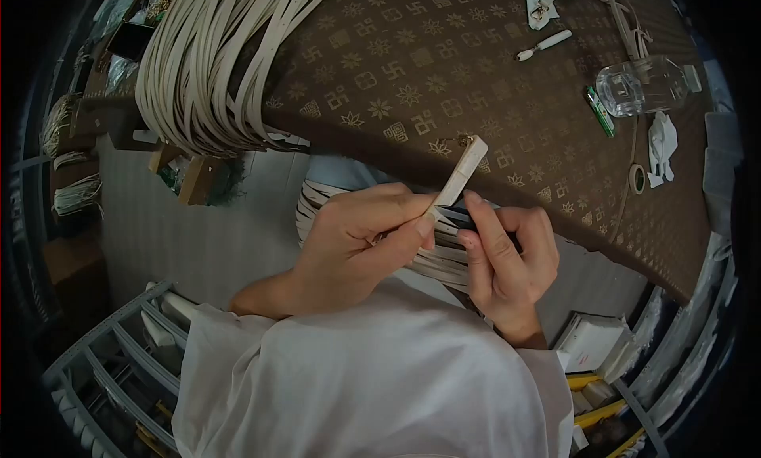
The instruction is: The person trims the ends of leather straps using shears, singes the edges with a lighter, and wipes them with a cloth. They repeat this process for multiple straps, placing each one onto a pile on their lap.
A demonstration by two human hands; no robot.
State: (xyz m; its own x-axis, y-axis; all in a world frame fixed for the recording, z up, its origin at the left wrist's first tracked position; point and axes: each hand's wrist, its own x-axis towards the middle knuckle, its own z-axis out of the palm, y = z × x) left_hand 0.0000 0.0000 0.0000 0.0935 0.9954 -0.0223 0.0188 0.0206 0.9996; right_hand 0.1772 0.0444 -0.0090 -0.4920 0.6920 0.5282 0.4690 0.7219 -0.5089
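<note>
My left hand point(372, 232) is closed in a pinch on a cream flat strap point(460, 172). The strap's broad end points up and away over the table edge, with a small metal-coloured piece at its tip. Close on its right is my right hand point(511, 256), fingers curled, index fingertip near the strap's lower part. Something dark shows between its thumb and fingers, too obscured to name. Below both hands, a bundle of cream straps point(440, 268) lies across my lap, partly covered by the hands.
On the brown patterned tablecloth point(380, 77) hang many cream straps point(198, 69) at left. At right are a clear bottle point(642, 87), a green-and-white packet point(600, 111), a tape roll point(636, 179), a white-handled brush point(544, 45) and crumpled tissue point(662, 149). A grey rack point(119, 339) stands lower left.
</note>
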